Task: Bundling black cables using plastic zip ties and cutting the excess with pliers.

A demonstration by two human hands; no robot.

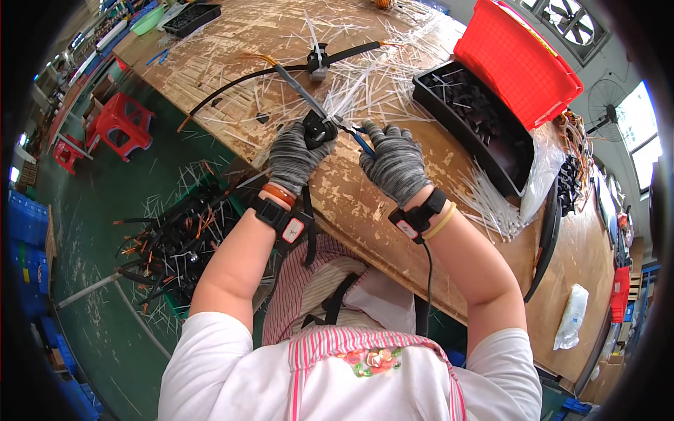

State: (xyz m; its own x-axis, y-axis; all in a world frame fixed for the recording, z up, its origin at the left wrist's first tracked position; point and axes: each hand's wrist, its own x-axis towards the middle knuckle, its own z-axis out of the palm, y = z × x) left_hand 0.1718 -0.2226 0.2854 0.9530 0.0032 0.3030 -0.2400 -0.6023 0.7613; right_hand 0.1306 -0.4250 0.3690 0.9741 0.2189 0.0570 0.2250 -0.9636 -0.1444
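My left hand (295, 158), in a grey knit glove, is closed round a small black part (319, 130) with a grey cable (298, 85) running up from it to orange wire ends. Blue-handled cutting pliers (363, 142) are in my gloved right hand (397, 161), with their jaws against the right side of that part. What lies between the jaws is too small to make out. Just beyond my hands lies a similar black part (317, 62) with a white cable tie standing up from it and black cables (242, 78) going out to both sides.
White cable ties (379, 77) are strewn over the worn wooden table (358, 189). To the right stand a black tray (474, 133) of small black parts and a red basket (519, 59). A green crate (175, 302) heaped with black cable assemblies (186, 242) stands below the table's left edge.
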